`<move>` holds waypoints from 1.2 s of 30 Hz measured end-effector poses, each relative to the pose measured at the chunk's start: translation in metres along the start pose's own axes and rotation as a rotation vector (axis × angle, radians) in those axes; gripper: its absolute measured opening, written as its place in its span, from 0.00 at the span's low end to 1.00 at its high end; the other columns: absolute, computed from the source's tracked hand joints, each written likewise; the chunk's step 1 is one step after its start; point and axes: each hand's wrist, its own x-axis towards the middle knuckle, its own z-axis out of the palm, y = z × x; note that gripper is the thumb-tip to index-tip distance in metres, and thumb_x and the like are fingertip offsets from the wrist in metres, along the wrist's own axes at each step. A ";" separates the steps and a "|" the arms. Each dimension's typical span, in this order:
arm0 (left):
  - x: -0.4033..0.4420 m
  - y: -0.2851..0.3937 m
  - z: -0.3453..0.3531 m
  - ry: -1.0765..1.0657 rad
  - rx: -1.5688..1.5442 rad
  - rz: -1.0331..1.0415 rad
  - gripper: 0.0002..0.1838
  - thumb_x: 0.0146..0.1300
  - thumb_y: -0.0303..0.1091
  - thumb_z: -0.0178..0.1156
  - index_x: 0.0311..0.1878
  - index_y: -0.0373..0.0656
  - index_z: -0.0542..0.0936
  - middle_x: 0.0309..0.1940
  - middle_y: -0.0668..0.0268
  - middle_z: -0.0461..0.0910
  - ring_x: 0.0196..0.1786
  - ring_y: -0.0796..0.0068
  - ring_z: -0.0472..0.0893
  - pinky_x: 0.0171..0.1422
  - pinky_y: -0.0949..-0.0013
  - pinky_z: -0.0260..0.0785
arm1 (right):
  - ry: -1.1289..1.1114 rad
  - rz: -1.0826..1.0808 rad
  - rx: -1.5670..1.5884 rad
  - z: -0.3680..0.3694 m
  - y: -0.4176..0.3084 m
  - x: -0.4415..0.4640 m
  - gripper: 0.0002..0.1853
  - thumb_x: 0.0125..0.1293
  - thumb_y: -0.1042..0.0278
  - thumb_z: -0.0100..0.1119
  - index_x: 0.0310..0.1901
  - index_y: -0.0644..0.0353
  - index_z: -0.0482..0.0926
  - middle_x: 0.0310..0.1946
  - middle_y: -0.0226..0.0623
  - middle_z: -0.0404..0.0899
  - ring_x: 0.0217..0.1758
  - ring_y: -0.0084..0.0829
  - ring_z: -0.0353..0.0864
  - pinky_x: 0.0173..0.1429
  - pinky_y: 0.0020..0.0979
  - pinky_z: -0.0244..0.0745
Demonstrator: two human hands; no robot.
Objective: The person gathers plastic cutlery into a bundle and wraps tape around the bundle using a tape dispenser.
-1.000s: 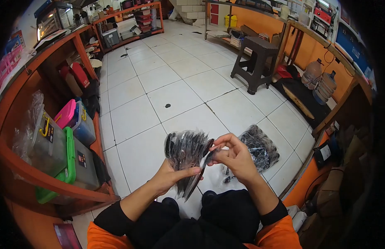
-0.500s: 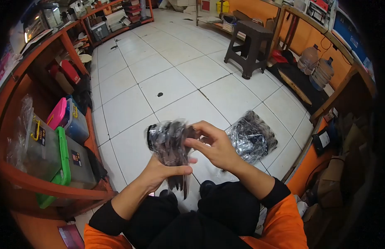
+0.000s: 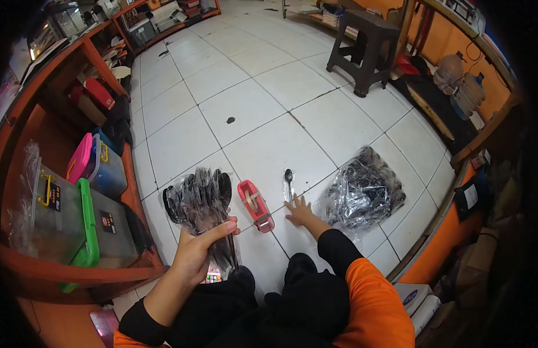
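Observation:
My left hand [image 3: 202,246] is closed around a bundle of black plastic spoons [image 3: 199,194] in clear wrappers, their bowls pointing away from me. My right hand [image 3: 301,213] stretches down to the floor with its fingers spread. A single wrapped black spoon [image 3: 289,181] lies just beyond its fingertips; whether they touch the wrapper I cannot tell. Between the two hands, a red tape dispenser [image 3: 255,206] with a roll in it rests on the tiles. To the right of my right hand sits a large clear plastic bag [image 3: 365,188] full of dark items.
Plastic boxes, one with a green lid [image 3: 88,223], fill the shelf on my left. A dark plastic stool [image 3: 365,49] stands on the white tiled floor [image 3: 246,104] ahead. Large water bottles [image 3: 467,95] are at the right. A lit phone screen [image 3: 213,274] shows below my left hand.
My right hand has left the bundle and moved down to the floor by the single spoon. My left hand has shifted left with the bundle, and the tape dispenser now shows.

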 end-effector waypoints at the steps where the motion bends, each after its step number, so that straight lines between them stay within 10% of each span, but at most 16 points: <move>1: 0.001 -0.001 0.000 0.000 0.006 -0.014 0.16 0.53 0.23 0.68 0.45 0.34 0.78 0.38 0.61 0.82 0.40 0.71 0.82 0.48 0.69 0.74 | 0.020 0.006 0.040 0.009 0.005 -0.007 0.32 0.64 0.47 0.55 0.66 0.53 0.67 0.70 0.52 0.54 0.73 0.56 0.51 0.71 0.52 0.57; 5: 0.007 -0.001 0.002 -0.012 0.002 -0.041 0.16 0.54 0.23 0.68 0.46 0.35 0.78 0.39 0.61 0.82 0.40 0.71 0.82 0.49 0.69 0.74 | 0.003 -0.076 -0.062 0.010 0.018 -0.023 0.17 0.67 0.60 0.50 0.47 0.66 0.78 0.55 0.50 0.72 0.61 0.44 0.70 0.62 0.45 0.69; 11: 0.006 -0.001 0.009 -0.064 0.033 0.034 0.15 0.54 0.24 0.68 0.46 0.35 0.79 0.39 0.62 0.83 0.42 0.73 0.82 0.51 0.71 0.72 | 0.151 0.228 0.095 0.039 0.034 -0.073 0.19 0.60 0.66 0.61 0.51 0.66 0.75 0.33 0.47 0.81 0.36 0.45 0.82 0.42 0.40 0.78; 19: 0.019 -0.010 -0.003 0.066 0.003 0.145 0.16 0.55 0.27 0.69 0.47 0.34 0.79 0.40 0.63 0.83 0.44 0.74 0.81 0.53 0.71 0.71 | 0.173 -0.121 1.488 -0.157 -0.060 -0.098 0.26 0.62 0.74 0.63 0.63 0.62 0.71 0.24 0.24 0.75 0.29 0.18 0.79 0.37 0.22 0.77; 24: 0.018 -0.010 0.002 0.130 -0.042 0.201 0.15 0.54 0.27 0.70 0.45 0.36 0.80 0.40 0.64 0.83 0.44 0.75 0.81 0.53 0.71 0.71 | 0.153 -0.618 0.907 -0.270 -0.125 -0.138 0.28 0.63 0.73 0.58 0.66 0.65 0.65 0.30 0.40 0.75 0.34 0.27 0.79 0.40 0.29 0.74; 36: 0.012 -0.021 0.015 0.044 0.062 0.234 0.19 0.52 0.27 0.71 0.48 0.39 0.78 0.43 0.68 0.80 0.46 0.78 0.78 0.53 0.72 0.68 | 0.397 -0.698 0.451 -0.259 -0.158 -0.148 0.36 0.62 0.73 0.52 0.70 0.71 0.51 0.40 0.45 0.71 0.41 0.43 0.74 0.53 0.39 0.70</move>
